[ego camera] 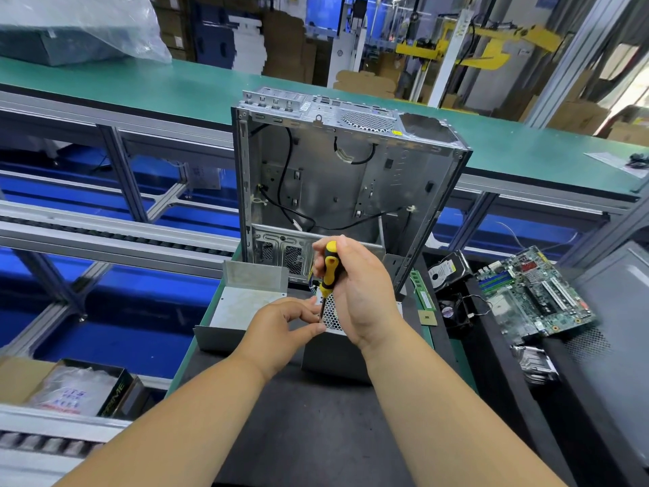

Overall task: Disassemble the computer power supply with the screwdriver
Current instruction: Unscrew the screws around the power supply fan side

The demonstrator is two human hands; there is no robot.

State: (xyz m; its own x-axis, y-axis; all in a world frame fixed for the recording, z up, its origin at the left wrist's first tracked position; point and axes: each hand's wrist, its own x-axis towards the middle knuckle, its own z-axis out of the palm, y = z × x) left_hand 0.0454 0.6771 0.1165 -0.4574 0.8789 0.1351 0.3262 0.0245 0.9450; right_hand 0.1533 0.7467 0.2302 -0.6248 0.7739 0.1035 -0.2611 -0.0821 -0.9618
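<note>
A yellow-and-black screwdriver [329, 268] is being held near-upright by the right hand [354, 290], its fingers wrapped around the handle, with the tip being pressed down at the perforated face of the power supply [333, 340], which is sitting on the dark tabletop [316, 434] just at 6 o'clock of the open computer case [337, 170]. The shaft near the tip is being pinched and steadied by the left hand [284, 325]. For a clean turn, the tool is best being kept square to the screw, with firm downward pressure. Both forearms are being extended forward, wrists converging over the unit. A detached metal cover [238, 304] is lying at 9 o'clock.
</note>
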